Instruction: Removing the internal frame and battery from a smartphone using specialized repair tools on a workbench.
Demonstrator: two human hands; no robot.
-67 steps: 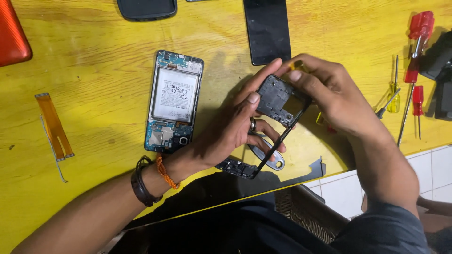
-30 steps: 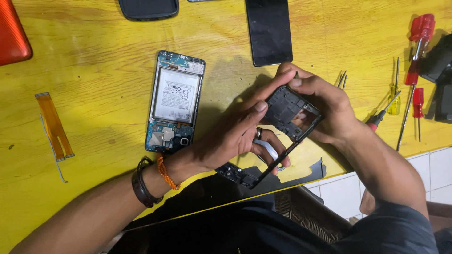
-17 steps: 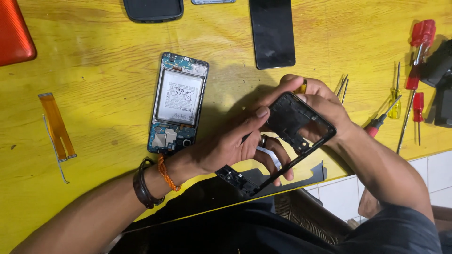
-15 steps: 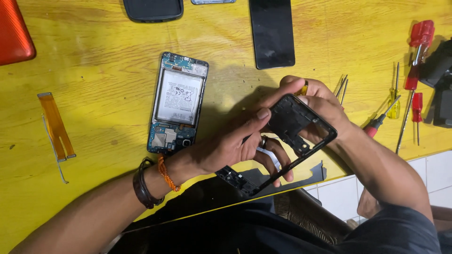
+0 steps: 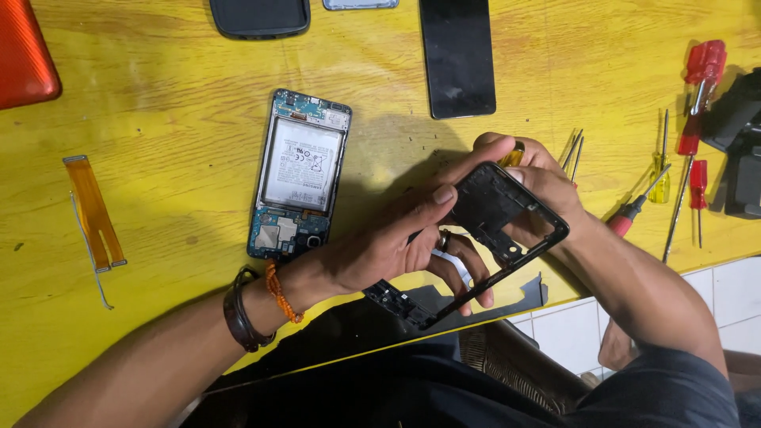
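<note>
Yellow wooden surface point(image 5: 158, 95) fills the frame, and it's a busy one. At lower centre, over the surface's near edge, I've got the black phone frame point(image 5: 507, 230) in both hands. Since two seconds ago it has tipped flatter and swung right, its camera end now toward the right. My left hand point(image 5: 380, 246) has its fingers clamped on the frame's left rail, thumb pressing on top; my right hand point(image 5: 539, 186) closes round the far end from behind. The opened phone with its battery point(image 5: 300, 170) lies untouched at centre left, screwdrivers point(image 5: 690, 119) at right.
</note>
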